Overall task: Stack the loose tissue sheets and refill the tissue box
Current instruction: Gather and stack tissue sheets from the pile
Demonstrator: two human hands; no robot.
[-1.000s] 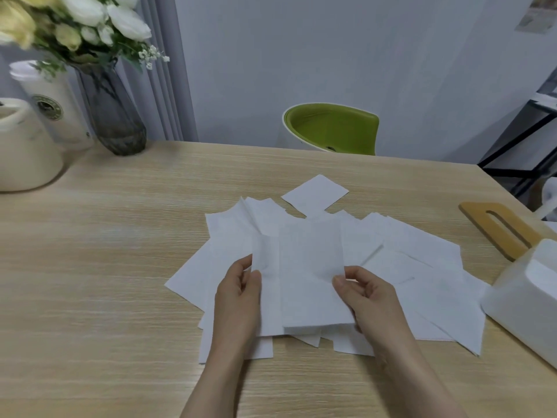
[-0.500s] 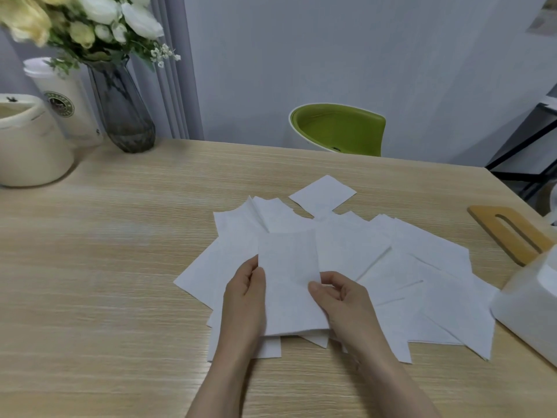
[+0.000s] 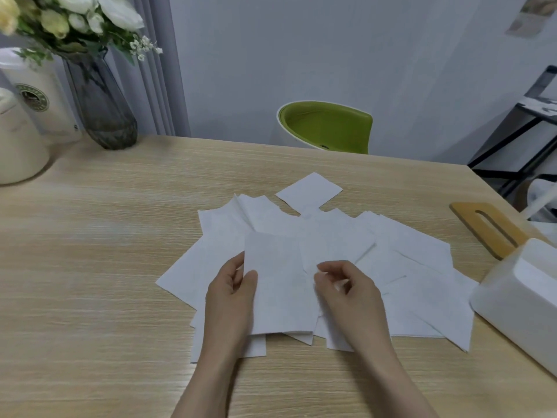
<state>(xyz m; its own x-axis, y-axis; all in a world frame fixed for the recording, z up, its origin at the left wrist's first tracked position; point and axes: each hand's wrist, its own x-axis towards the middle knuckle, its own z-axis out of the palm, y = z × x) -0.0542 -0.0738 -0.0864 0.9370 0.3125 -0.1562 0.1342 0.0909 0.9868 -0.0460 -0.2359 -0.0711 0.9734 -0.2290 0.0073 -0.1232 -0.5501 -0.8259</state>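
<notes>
Head view, read from left to right. At the far left of the desk (image 3: 90,267) stand a cream container (image 3: 18,146), a white cup with a round green logo (image 3: 39,95) and a grey glass vase of flowers (image 3: 102,110); they sit back against the wall, well apart from my work. Near the middle, my left hand (image 3: 232,300) pinches the left edge of the top tissue sheet (image 3: 280,285) between thumb and fingers, so this grip is clamped on the sheet; I judge that it steadies the beginning of a stack. The sheet lies over the loose tissue sheets (image 3: 407,260), which fan out overlapping across the desk, with one small square (image 3: 309,190) at the far edge barely touching the rest. Beyond it, behind the desk, a green chair (image 3: 325,128) is pushed in. My right hand (image 3: 346,285) hovers at the sheet's right edge with fingers curled; whether this grip pinches any tissue I cannot tell, as the fingertips are blurred. Its place suggests that it squares or collects the next sheet. Further right lies the wooden lid with a slot (image 3: 488,227), flat on the desk, apparently taken off so that refilling is possible. At the right edge stands the white tissue box (image 3: 518,300), just beside the outermost sheets, within easy reach. Stacking appears scarcely begun.
</notes>
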